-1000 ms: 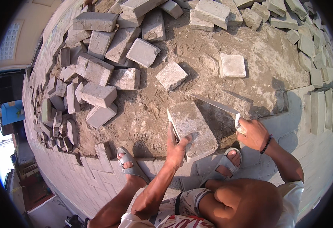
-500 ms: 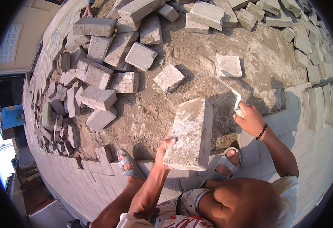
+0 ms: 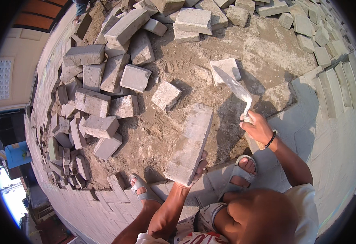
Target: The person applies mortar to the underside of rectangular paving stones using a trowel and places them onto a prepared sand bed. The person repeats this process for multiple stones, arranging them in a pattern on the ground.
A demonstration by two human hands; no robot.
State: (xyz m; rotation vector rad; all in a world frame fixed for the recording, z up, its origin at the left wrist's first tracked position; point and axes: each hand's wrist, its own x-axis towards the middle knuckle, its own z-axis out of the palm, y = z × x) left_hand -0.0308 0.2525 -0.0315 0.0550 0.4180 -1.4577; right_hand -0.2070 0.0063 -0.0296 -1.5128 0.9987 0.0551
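My left hand (image 3: 198, 171) is closed round the lower end of a long grey paving block (image 3: 189, 144), held up in front of me with a narrow face showing. Most of the fingers are behind the block. In my right hand (image 3: 258, 129), closed on its handle, is a pointed trowel (image 3: 235, 86). The blade points up and to the left, overlapping a squarish grey block piece (image 3: 225, 70) on the sand. Another broken block piece (image 3: 166, 96) lies on the sand left of the trowel.
A heap of loose paving blocks (image 3: 92, 102) covers the left side, and more blocks (image 3: 193, 21) lie at the far side. Bare sand (image 3: 155, 134) stretches between them. Laid paving (image 3: 285, 162) borders it on the right and near me. Several blocks (image 3: 328, 95) stand in a row at right.
My left hand has turned the paving block, so another face shows. The trowel has swung up, its blade now showing its flat side. The view has shifted slightly.
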